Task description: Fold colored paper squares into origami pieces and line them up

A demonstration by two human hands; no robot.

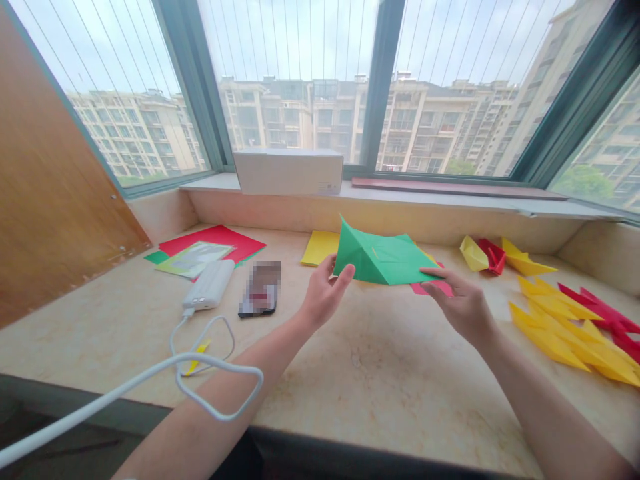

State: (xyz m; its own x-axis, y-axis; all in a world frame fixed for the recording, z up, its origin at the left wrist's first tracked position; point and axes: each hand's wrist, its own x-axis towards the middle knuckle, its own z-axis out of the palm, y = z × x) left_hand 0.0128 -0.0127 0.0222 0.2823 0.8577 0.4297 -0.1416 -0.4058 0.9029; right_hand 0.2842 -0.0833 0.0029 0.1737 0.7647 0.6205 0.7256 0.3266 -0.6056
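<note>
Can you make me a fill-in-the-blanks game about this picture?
1. The folded paper held by the left hand and the right hand is ____.
2. The cardboard box on the window sill is ____.
3. In the picture, the power bank lies to the ____ of the blurred phone.

Answers: green, white, left.

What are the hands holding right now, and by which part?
A folded green origami paper, gripped along its lower edge: the left hand at the left corner, the right hand at the right corner.
</note>
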